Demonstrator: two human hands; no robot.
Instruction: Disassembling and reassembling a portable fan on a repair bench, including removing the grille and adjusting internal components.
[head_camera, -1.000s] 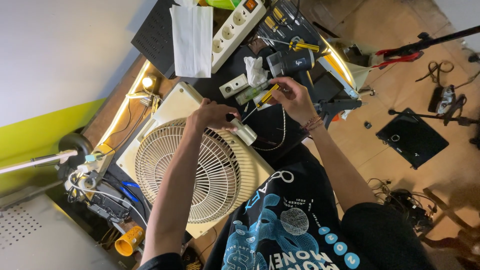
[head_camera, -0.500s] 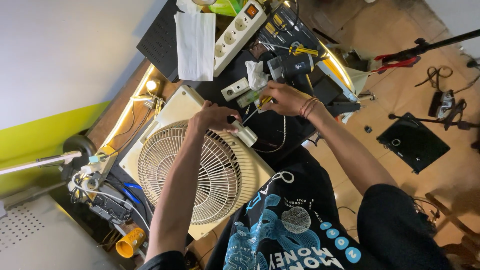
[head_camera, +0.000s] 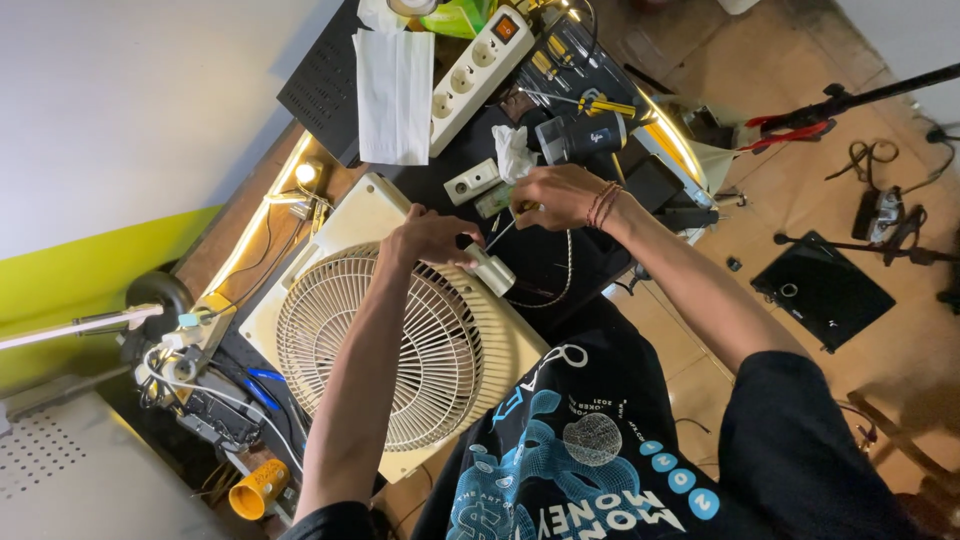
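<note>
Your left hand (head_camera: 432, 238) is curled around one end of a small cream cylinder (head_camera: 490, 268), pinning it at the upper corner of the box fan (head_camera: 400, 345), just off the round grille. Your right hand (head_camera: 553, 195) is clenched on a thin tool (head_camera: 503, 231) whose dark shaft slants down to the cylinder; the handle is hidden inside the fist. Beyond the fan's upper edge, near your right hand, lie a small white socket block (head_camera: 471, 182) and a crumpled tissue (head_camera: 513, 152). Farther past them a white power strip (head_camera: 480, 68) runs diagonally, with a folded white paper towel (head_camera: 394, 82) beside it. A pale wire loop (head_camera: 556, 275) hangs off the fan's corner below your right wrist. By the fan's lower corner, well apart from both hands, sits a yellow cup (head_camera: 257, 487).
</note>
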